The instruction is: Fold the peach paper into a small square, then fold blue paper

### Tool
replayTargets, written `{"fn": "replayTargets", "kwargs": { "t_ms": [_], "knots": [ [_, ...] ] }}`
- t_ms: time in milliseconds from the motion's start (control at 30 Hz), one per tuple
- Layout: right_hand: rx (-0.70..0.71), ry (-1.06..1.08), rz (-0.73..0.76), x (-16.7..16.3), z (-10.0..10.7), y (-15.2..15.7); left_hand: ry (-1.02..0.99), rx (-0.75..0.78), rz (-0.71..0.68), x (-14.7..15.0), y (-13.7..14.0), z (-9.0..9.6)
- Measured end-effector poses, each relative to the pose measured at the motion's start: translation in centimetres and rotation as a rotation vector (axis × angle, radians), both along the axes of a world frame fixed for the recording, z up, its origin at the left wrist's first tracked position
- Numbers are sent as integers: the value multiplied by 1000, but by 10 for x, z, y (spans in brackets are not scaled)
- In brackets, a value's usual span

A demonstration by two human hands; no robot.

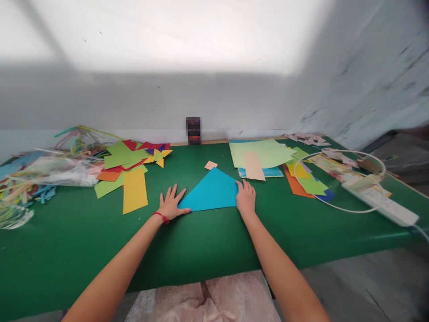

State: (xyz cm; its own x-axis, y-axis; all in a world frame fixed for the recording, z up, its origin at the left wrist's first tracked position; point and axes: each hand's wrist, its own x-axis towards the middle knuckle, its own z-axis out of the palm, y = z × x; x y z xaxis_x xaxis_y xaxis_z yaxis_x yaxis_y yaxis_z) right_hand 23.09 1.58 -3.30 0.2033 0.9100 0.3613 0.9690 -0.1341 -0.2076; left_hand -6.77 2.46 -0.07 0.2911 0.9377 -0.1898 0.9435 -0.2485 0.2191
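A sheet of blue paper point(212, 192), folded into a triangular shape, lies on the green table in front of me. My left hand point(170, 205), with a red string bracelet at the wrist, is spread flat at its left corner, the thumb along the lower edge. At the right end of the paper, my right hand point(246, 197) has its fingers bent and closed over the corner, which is hidden beneath them. Just beyond the top point sits a small folded pink paper point(211, 165).
Coloured sheets, including a yellow one point(135, 191), and a yellow paper star point(158, 156) lie left, beside heaped paper strips point(43, 190). Right are a pale green sheet point(261, 153), more papers, and a white power strip point(382, 203) with a looped cable. A dark phone-like object point(193, 132) stands at the wall.
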Motion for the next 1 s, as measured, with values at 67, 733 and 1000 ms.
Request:
{"fn": "replayTargets", "kwargs": {
  "t_ms": [67,733,1000],
  "knots": [
    [18,2,4,1,-1,0,-1,13,2,-5,-2,0],
    [-124,127,756,-93,36,14,-448,307,-282,46,-36,107],
    [-303,64,826,-80,53,65,-1004,207,-698,62,-84,203]
  ]
}}
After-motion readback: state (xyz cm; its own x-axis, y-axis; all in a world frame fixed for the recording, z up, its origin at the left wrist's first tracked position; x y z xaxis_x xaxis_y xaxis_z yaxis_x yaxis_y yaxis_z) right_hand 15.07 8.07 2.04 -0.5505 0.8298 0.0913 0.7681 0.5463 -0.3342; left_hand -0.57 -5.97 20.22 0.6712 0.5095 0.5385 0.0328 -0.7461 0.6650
